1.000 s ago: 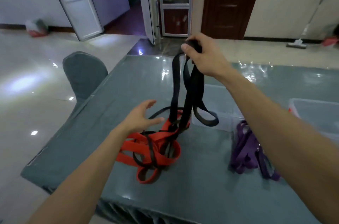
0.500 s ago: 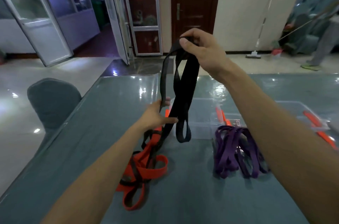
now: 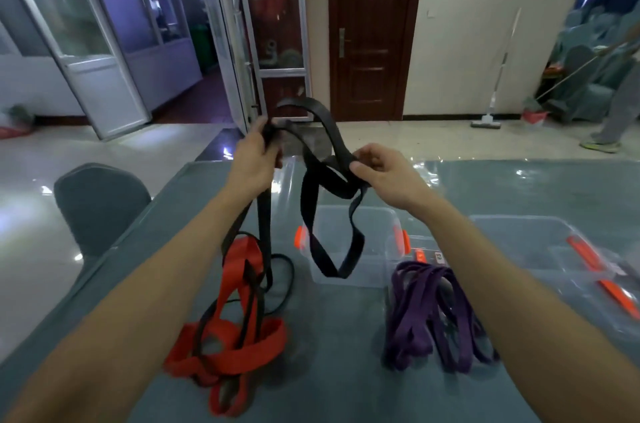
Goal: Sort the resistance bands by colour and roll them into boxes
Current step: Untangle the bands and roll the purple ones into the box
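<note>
I see my left hand [image 3: 254,159] clenched around one part of the black band [image 3: 329,124], raised above the tabletop [image 3: 329,374]. My right hand [image 3: 384,176] pinches another part of it. The band's loops hang between them in front of the clear box [image 3: 360,212], and one strand trails down into the red bands [image 3: 242,350] heaped on the left. The purple bands [image 3: 426,311] lie near the box's right corner.
</note>
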The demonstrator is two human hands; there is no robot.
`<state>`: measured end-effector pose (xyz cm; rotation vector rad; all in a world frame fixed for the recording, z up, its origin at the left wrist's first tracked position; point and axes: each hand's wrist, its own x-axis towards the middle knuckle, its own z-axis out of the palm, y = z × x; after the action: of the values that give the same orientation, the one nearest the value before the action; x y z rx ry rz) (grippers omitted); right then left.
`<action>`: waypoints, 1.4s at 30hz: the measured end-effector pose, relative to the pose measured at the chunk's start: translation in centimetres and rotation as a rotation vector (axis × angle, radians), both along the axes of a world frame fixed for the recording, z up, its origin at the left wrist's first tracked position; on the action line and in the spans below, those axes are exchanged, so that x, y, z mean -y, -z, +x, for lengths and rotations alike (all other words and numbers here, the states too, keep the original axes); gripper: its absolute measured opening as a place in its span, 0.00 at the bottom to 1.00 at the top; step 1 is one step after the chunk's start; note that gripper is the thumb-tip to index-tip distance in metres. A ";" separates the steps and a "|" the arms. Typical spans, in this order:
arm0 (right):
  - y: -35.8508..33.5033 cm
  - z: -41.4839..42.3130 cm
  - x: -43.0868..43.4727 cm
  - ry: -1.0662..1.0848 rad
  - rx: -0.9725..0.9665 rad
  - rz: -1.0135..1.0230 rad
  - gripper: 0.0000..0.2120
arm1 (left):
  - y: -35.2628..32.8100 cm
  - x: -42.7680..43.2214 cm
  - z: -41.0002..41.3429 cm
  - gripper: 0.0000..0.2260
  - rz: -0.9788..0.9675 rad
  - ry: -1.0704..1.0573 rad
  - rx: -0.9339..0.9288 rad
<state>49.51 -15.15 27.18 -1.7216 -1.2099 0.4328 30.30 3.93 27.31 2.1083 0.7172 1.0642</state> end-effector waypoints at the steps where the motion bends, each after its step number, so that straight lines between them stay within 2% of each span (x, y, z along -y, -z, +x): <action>1: 0.5 0.2 -0.2 -0.033 0.019 -0.041 0.08 | -0.4 0.0 0.3 0.07 0.035 0.067 -0.181; 2: 1.1 0.3 -0.5 -0.064 0.026 -0.075 0.11 | -0.5 0.0 0.5 0.07 0.089 0.090 -0.320; 4: 2.3 0.3 -1.0 -0.108 -0.011 -0.072 0.19 | -0.4 0.1 0.4 0.08 0.217 0.019 -0.410; 7: 3.3 -0.4 -1.5 -0.164 -0.172 -0.010 0.43 | 0.3 1.1 0.1 0.06 0.316 0.008 -0.553; 10: 3.3 -2.0 -2.7 -0.265 -0.148 -0.081 0.53 | 0.9 2.2 0.0 0.10 0.268 0.122 -0.662; 11: 3.1 -2.6 -3.0 -0.295 -0.114 -0.118 0.51 | 0.8 2.6 0.0 0.14 0.259 0.148 -0.660; 12: 2.9 -3.1 -3.3 -0.330 -0.076 -0.153 0.44 | 0.7 2.8 -0.2 0.18 0.263 0.164 -0.645; 14: 2.4 -3.7 -3.4 -0.423 -0.043 -0.192 0.25 | 0.6 3.3 -1.0 0.24 0.256 0.179 -0.536; 15: 2.0 -3.9 -3.3 -0.446 -0.070 -0.185 0.19 | 0.7 3.4 -1.5 0.25 0.217 0.185 -0.439; 17: 1.1 -3.9 -2.8 -0.450 -0.105 -0.159 0.16 | 1.9 3.6 -3.3 0.30 0.028 0.222 -0.253; 18: 0.7 -4.0 -2.5 -0.453 -0.102 -0.144 0.16 | 3.4 3.6 -4.3 0.34 -0.089 0.235 -0.222; 20: 0.6 -4.3 -1.7 -0.464 -0.085 -0.137 0.20 | 8.7 4.2 -6.1 0.42 -0.291 0.209 -0.319; 23: 2.5 -5.0 -0.4 -0.375 -0.134 -0.150 0.25 | 19.3 6.6 -8.6 0.54 -0.478 0.031 -0.661; 26: 5.8 -5.6 0.9 -0.246 -0.202 -0.093 0.14 | 27.7 9.5 -9.2 0.65 -0.430 -0.119 -0.946; 28: 7.4 -6.1 1.7 -0.234 -0.296 -0.041 0.10 | 30.8 10.4 -8.4 0.62 -0.326 -0.217 -1.030; 30: 8.4 -6.3 2.2 -0.207 -0.389 0.001 0.09 | 32.0 10.4 -7.3 0.45 -0.170 -0.311 -1.095; 32: 9.2 -6.0 2.7 -0.138 -0.454 0.033 0.09 | 32.3 9.9 -6.8 0.28 -0.017 -0.304 -1.141; 33: 9.7 -5.8 2.9 -0.095 -0.471 0.043 0.09 | 32.2 9.5 -7.0 0.23 0.020 -0.275 -1.124; 36: 11.2 -5.1 3.1 0.033 -0.495 0.056 0.10 | 30.1 6.7 -8.9 0.13 0.021 -0.189 -0.851; 38: 12.3 -5.0 2.6 0.112 -0.518 0.042 0.10 | 27.1 4.4 -10.8 0.06 -0.153 -0.144 -0.571; 40: 13.2 -5.2 1.5 0.170 -0.528 0.021 0.11 | 22.8 2.1 -12.3 0.06 -0.385 -0.126 -0.325; 42: 14.2 -5.6 0.3 0.203 -0.507 -0.011 0.11 | 18.0 -0.3 -13.8 0.06 -0.511 -0.108 -0.100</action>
<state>43.93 -15.48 12.96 -1.5931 -0.6638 0.7014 16.48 4.24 9.35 1.7029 1.0378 0.7322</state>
